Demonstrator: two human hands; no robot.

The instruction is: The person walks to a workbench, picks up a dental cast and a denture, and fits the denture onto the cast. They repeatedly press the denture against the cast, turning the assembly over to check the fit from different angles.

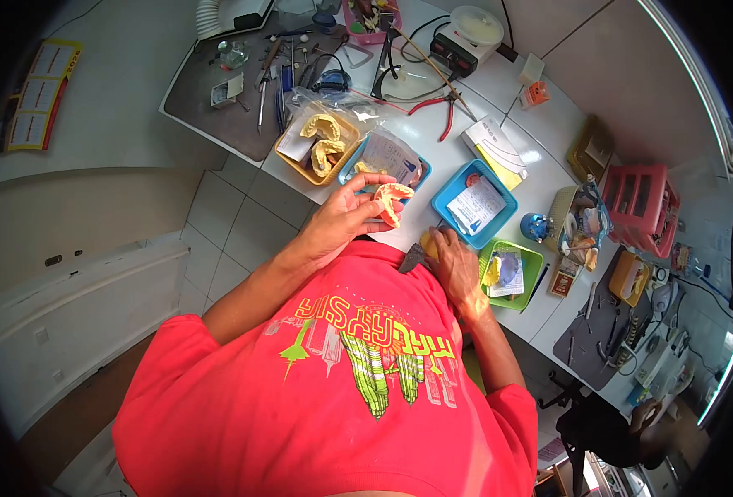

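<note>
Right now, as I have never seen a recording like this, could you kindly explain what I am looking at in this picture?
There is no machine here: a person in a red shirt works with two bare hands. The single picture comes from a camera worn on that person's head, looking down, so the shirt fills the bottom and the arms reach up towards a white worktable. The left hand holds an orange horseshoe-shaped dental cast in its fingers. The right hand grips a dark-bladed tool with a yellowish handle at the table's edge. On the table lie a yellow tray holding two yellow dental casts, two blue plastic trays, a green tray and red-handled pliers.
</note>
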